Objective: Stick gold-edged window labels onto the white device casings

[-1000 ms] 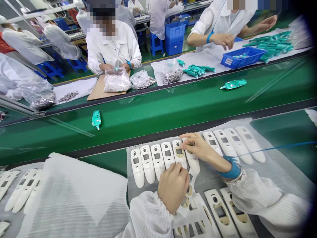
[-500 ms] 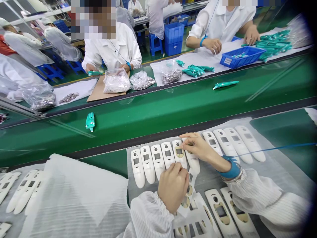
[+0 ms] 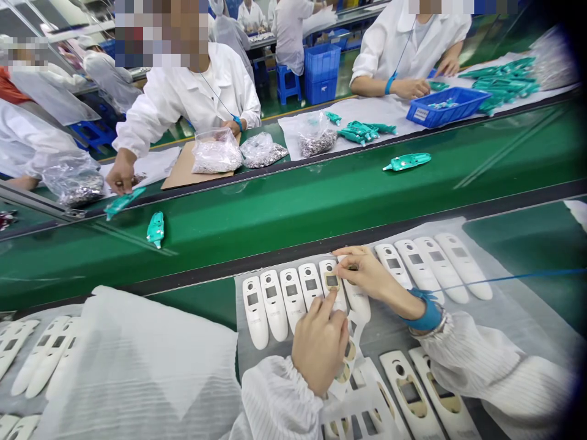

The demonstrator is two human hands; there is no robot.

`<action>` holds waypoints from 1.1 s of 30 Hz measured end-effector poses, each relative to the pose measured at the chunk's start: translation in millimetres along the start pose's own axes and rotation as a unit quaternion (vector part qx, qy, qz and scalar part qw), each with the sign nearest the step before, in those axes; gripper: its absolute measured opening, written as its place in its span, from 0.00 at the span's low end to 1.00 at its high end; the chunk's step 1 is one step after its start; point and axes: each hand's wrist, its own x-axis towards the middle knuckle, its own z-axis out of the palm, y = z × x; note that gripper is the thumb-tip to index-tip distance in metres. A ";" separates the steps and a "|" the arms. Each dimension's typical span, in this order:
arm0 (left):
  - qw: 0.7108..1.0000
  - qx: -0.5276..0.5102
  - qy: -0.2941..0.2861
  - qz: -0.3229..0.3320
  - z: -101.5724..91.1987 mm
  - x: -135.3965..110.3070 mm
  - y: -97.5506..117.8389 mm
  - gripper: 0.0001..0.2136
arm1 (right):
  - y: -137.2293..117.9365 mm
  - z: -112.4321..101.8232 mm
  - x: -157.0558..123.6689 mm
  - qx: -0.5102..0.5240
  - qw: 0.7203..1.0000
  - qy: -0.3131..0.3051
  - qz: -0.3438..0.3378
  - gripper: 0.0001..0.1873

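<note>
Green conveyor belt (image 3: 275, 205) across the middle; one teal casing (image 3: 407, 162) lying on its right part, another (image 3: 156, 230) on the left. Far side: co-worker in white coat (image 3: 229, 85), hand (image 3: 121, 173) just above a third, blurred teal casing. Clear bag of white bits (image 3: 216, 153) on cardboard (image 3: 178, 168). Blue tray (image 3: 458, 114) beside a teal heap (image 3: 507, 82). Behind: stacked blue crates (image 3: 322, 73), blue stool (image 3: 288, 88).

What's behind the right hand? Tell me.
Behind the right hand, a white casing shows its lower part; much of its upper part is covered, so details there stay hidden.
</note>
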 end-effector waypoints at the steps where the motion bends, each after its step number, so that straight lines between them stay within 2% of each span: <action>1: 1.000 0.000 -0.002 -0.002 -0.4 0.1 0.3 0.10 | 0.3 0.4 0.0 -0.003 1.000 0.002 -0.003 0.10; 9: 1.000 0.003 -0.010 -0.003 -0.1 0.9 -0.9 0.10 | 3.3 6.4 -1.2 -0.050 0.997 0.035 -0.040 0.08; 14: 1.000 0.009 -0.028 -0.002 -0.6 0.8 0.4 0.11 | -12.5 6.4 -11.4 -0.107 0.989 0.074 -0.078 0.08; 16: 0.999 0.011 -0.030 -0.005 -1.1 0.6 0.9 0.11 | -21.1 6.6 -18.6 -0.174 0.970 0.099 -0.135 0.08; 18: 0.999 0.015 -0.033 -0.007 -1.3 0.6 1.0 0.11 | -26.9 7.5 -25.8 -0.257 0.937 0.122 -0.204 0.08; 20: 0.999 0.018 -0.036 -0.009 -1.2 0.7 0.7 0.11 | -28.9 8.8 -31.8 -0.309 0.911 0.127 -0.243 0.07; 28: 0.999 0.024 -0.024 -0.018 -0.1 1.5 -1.7 0.11 | -23.6 7.3 -38.4 -0.330 0.907 0.124 -0.229 0.10; 31: 1.000 0.021 -0.017 -0.014 0.4 1.3 -1.8 0.11 | -20.4 3.6 -37.2 -0.315 0.914 0.138 -0.217 0.11; 33: 1.000 0.019 -0.017 -0.014 0.7 1.5 -1.6 0.11 | -18.4 2.0 -37.2 -0.296 0.920 0.123 -0.227 0.11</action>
